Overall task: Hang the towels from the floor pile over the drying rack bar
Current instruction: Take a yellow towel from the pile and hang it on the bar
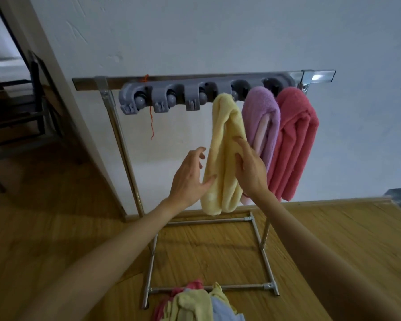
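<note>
A yellow towel [225,135] hangs folded over the drying rack bar [125,80], left of a purple towel [262,117] and a red towel [294,140]. My left hand [190,177] is spread open against the yellow towel's left edge, thumb touching the cloth. My right hand [250,167] lies flat on its right side, fingers apart, pressing the fabric without gripping it. The floor pile [195,304] of yellow, pink and pale blue towels lies at the bottom of the view, on the rack's front foot bar.
A grey plastic holder strip [171,98] with several clips is fixed along the bar. The rack's metal base frame [259,246] rests on the wooden floor against a white wall. A doorway with dark chairs [21,107] opens at the left.
</note>
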